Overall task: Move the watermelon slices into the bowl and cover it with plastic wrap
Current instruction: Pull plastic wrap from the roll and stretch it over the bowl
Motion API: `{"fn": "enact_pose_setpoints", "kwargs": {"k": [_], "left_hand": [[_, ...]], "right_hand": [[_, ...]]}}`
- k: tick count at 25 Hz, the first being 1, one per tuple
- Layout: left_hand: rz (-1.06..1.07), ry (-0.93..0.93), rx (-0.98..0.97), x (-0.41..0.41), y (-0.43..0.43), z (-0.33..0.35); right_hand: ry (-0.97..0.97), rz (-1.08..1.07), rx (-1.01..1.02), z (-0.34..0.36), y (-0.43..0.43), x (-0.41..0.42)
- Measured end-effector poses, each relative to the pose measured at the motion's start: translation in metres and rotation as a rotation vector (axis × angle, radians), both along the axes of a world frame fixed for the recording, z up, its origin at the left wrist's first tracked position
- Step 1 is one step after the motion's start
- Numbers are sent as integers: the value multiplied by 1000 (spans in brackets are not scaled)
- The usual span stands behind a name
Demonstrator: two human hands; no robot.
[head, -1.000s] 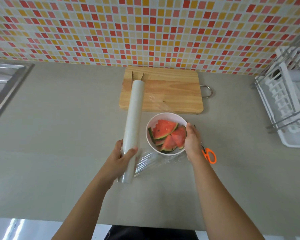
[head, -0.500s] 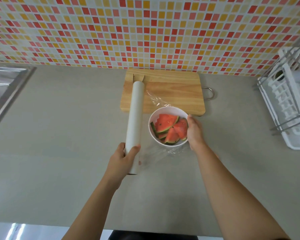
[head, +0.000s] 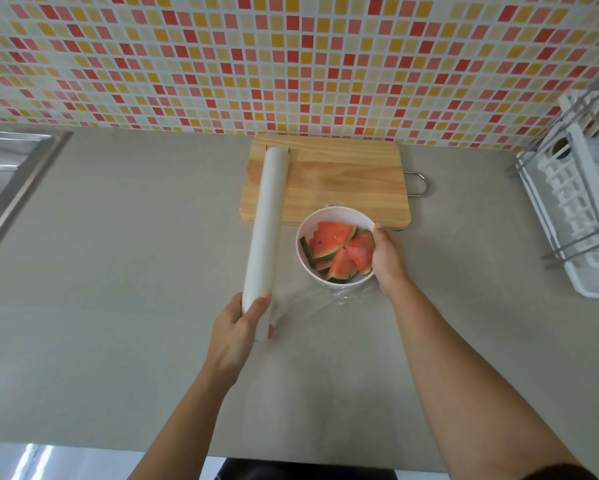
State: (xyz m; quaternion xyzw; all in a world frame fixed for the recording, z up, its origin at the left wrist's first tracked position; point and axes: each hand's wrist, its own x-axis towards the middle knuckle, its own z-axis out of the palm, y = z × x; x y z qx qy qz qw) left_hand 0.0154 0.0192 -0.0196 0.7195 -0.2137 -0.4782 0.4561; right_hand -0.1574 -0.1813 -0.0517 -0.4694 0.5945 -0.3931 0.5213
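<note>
bowl (head: 336,249) of watermelon slices (head: 339,251) mid-table, touching the board's near edge; left hand (head: 237,329) wraps the plastic wrap roll (head: 265,233); right hand (head: 390,259) pins film at the rim; risk: film bunches or slips if tension drops

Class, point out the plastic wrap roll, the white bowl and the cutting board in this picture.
plastic wrap roll (head: 267,232), head view: middle of the tube.
white bowl (head: 338,214), head view: far inner wall.
cutting board (head: 346,181), head view: bare wood near its centre.
</note>
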Motion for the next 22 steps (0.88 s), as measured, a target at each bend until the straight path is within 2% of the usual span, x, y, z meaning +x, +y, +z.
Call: {"fn": "enact_pose_setpoints", "kwargs": {"k": [5,9,12,17,19,22], "left_hand": [[-11,-320,50,-1,-3,-8],[-49,-488,82,-4,-3,-15],[-65,-504,74,-5,-4,-19],[-83,-477,63,-4,-4,-23],[-88,-474,51,-3,-3,-23],[-92,-473,30,-2,-3,-24]], "right_hand": [[4,1,-15,-2,0,0],[18,-5,-6,-2,-1,0],[5,9,28,-1,0,0],[-11,33,268,0,1,-2],[-108,60,308,7,4,-2],[-284,81,255,21,11,-14]]}}
